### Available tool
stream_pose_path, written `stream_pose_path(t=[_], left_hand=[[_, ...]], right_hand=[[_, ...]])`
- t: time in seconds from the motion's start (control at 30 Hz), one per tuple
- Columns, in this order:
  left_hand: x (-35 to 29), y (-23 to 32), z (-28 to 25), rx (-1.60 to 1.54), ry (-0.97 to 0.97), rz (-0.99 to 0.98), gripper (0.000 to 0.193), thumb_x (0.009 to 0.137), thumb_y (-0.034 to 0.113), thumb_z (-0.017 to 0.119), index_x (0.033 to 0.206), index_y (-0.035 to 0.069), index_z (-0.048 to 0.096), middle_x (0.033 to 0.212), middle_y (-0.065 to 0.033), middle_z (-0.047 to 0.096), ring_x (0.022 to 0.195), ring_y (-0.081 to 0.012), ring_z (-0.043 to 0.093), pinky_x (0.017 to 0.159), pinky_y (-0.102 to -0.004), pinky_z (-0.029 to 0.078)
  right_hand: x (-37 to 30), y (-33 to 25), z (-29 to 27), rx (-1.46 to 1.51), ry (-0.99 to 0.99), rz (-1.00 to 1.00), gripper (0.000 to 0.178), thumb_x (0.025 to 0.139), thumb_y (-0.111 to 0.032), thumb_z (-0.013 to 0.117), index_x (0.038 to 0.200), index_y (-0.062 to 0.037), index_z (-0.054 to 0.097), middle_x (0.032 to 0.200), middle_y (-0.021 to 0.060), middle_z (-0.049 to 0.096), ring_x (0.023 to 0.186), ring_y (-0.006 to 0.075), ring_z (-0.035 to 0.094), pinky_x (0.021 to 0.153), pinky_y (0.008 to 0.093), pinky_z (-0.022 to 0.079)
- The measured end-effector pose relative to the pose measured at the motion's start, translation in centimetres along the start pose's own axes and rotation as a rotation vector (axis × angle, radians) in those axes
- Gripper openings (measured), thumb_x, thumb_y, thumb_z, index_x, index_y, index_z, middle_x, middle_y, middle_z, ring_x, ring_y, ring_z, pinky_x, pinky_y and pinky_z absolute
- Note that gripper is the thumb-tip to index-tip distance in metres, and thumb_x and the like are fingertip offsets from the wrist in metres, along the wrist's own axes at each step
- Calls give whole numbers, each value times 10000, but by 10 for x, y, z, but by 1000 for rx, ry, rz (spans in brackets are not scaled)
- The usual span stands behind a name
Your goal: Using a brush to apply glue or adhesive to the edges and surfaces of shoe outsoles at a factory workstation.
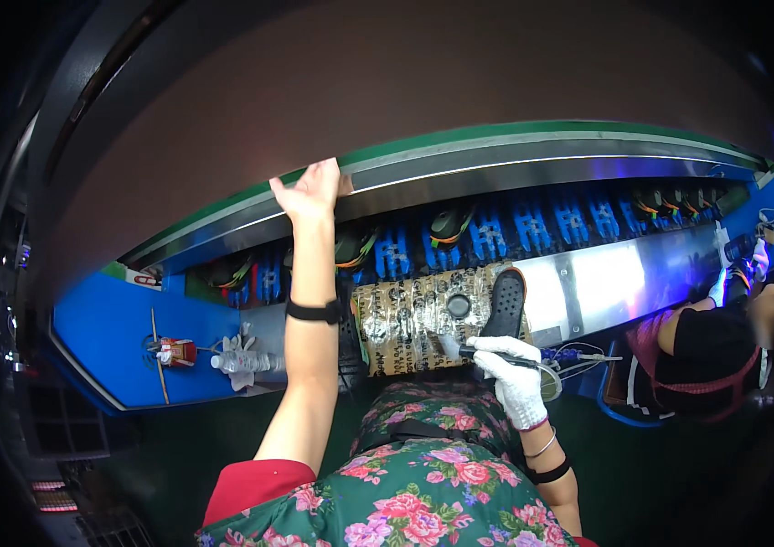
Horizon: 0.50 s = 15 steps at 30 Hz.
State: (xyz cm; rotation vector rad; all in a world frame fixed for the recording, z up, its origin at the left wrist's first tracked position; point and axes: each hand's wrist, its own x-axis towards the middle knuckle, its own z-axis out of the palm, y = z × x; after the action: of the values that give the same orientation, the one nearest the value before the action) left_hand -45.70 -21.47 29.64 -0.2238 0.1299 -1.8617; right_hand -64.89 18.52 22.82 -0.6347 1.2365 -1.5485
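My bare left hand is raised to the green-and-metal edge of the dark overhead panel. Its thumb is spread and nothing shows in it; some fingertips are hard to make out. My right hand, in a white glove, closes round a brush with a dark handle and pale bristles. Just beyond it, a black clog-like shoe piece with small holes lies at the right edge of a tape-covered cardboard sheet. A small dark round thing rests on that sheet. Beside the glove shows a greyish oval thing with a pale rim, partly hidden.
Behind the work surface runs a row of blue holders, some with dark shoes. A metal plate extends right towards another person. Left, a blue table carries a clear bottle and a red box.
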Motion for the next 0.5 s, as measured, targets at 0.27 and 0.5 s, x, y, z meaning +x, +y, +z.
stream_pose_path(t=[0.27, 0.5], left_hand=[[-28, -198, -22, 1242, -219, -196, 628, 1023, 339, 631, 1483, -66, 498, 1417, -217, 604, 1187, -289, 664, 1019, -398, 543], [35, -337, -68, 2252, -784, 288, 551, 842, 223, 803, 1351, 62, 667, 1241, -136, 675, 801, -197, 720, 766, -339, 592]], right_hand=[[-6, -1, -22, 104, 117, -34, 220, 880, 23, 765, 1098, 11, 794, 974, 75, 787, 745, 85, 646, 665, 235, 510], [-20, -9, -36, 125, 220, -50, 211, 893, 13, 743, 1098, 7, 792, 1030, 91, 793, 819, 103, 692, 701, 239, 532]])
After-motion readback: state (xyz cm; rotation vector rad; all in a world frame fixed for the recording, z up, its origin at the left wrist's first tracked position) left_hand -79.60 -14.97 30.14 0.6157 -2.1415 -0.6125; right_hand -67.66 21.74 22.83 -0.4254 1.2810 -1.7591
